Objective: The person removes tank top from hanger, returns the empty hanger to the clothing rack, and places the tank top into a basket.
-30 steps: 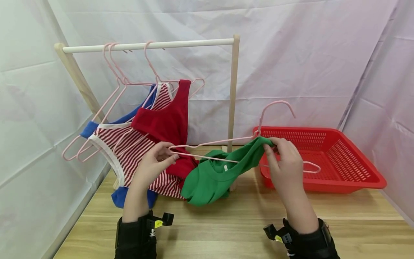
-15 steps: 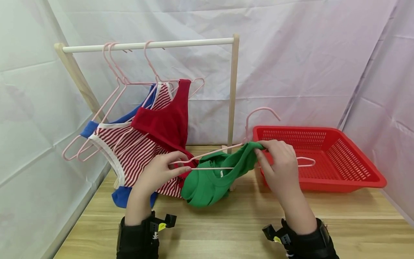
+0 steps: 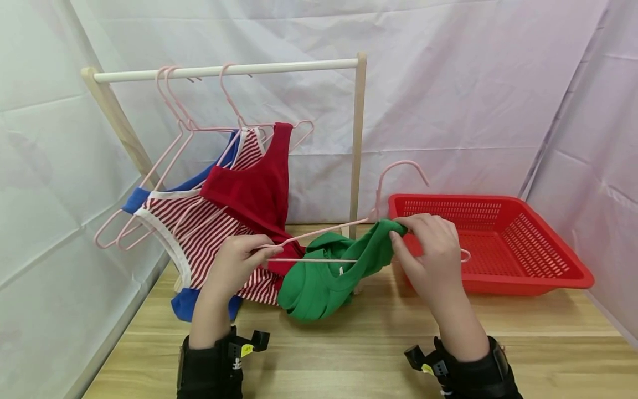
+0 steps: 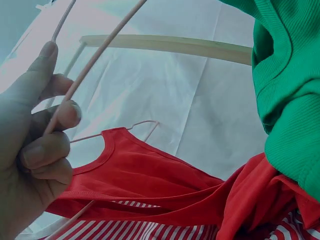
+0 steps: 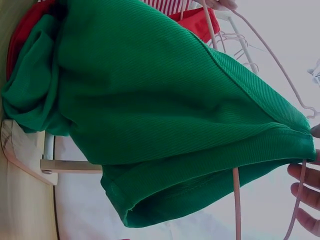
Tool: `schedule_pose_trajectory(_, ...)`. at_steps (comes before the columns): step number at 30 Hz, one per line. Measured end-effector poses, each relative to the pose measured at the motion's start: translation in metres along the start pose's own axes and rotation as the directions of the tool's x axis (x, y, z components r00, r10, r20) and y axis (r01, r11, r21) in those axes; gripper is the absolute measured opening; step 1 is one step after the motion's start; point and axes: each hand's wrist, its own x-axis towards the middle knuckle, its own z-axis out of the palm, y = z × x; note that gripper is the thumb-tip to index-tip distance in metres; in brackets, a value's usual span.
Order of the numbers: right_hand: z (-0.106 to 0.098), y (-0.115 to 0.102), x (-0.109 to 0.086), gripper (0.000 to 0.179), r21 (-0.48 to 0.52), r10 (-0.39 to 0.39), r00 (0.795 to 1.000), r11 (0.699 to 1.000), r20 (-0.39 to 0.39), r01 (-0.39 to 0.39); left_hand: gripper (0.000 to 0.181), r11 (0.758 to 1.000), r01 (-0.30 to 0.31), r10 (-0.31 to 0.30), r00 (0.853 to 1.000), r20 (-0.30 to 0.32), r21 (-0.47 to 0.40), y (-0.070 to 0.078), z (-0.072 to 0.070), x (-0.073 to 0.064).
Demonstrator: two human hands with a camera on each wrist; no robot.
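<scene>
A pink wire hanger [image 3: 378, 194] slants between my hands, its hook pointing up. My left hand [image 3: 226, 271] grips its left end; in the left wrist view, the fingers of that hand [image 4: 30, 130] curl round the wire. A green ribbed tank top [image 3: 319, 288] is threaded over the hanger's right part, its body bunched low near the table. My right hand [image 3: 433, 260] pinches the top's shoulder, and the hanger's right tip shows just past it. In the right wrist view, the green top [image 5: 150, 90] hangs with an opening facing down and hanger wire coming out below.
A rack with a white rail [image 3: 299, 66] stands at the back left. On it hang a red tank top [image 3: 249, 191], a striped one [image 3: 204, 230] and a blue one [image 3: 137, 200]. A red basket [image 3: 538, 285] sits at the right on the wooden table [image 3: 339, 360].
The hanger has moved left and lower, its hook dropping and its right tip drawing in towards my right hand. My right hand has come slightly left with the green tank top's shoulder.
</scene>
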Motion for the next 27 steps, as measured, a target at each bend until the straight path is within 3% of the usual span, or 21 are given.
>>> schedule_pose_trajectory(6,0.001,0.000,0.000,0.036,0.016,-0.026,0.999,1.000,-0.019,0.027,0.015,0.995,-0.092,0.090,0.993,-0.077,-0.024,-0.004,-0.004,-0.001)
schedule_pose_trajectory(10,0.003,0.001,0.001,0.034,0.011,-0.055,0.998,0.998,-0.029,0.056,0.021,0.992,-0.123,0.117,0.983,-0.138,-0.036,-0.006,-0.009,-0.004)
schedule_pose_trajectory(17,0.004,0.004,0.001,0.033,-0.021,-0.048,0.999,0.999,0.003,0.048,0.022,0.992,-0.105,0.090,0.976,-0.200,-0.065,-0.011,-0.022,-0.011)
schedule_pose_trajectory(21,0.004,0.008,0.000,0.031,-0.029,-0.038,0.999,0.999,0.015,0.038,0.025,0.988,-0.128,0.105,0.968,-0.229,-0.086,-0.017,-0.027,-0.014)
schedule_pose_trajectory(27,0.005,0.017,0.000,0.029,-0.042,-0.006,1.000,0.999,-0.019,0.005,0.021,0.988,-0.112,0.076,0.955,-0.285,-0.111,-0.020,-0.033,-0.017)
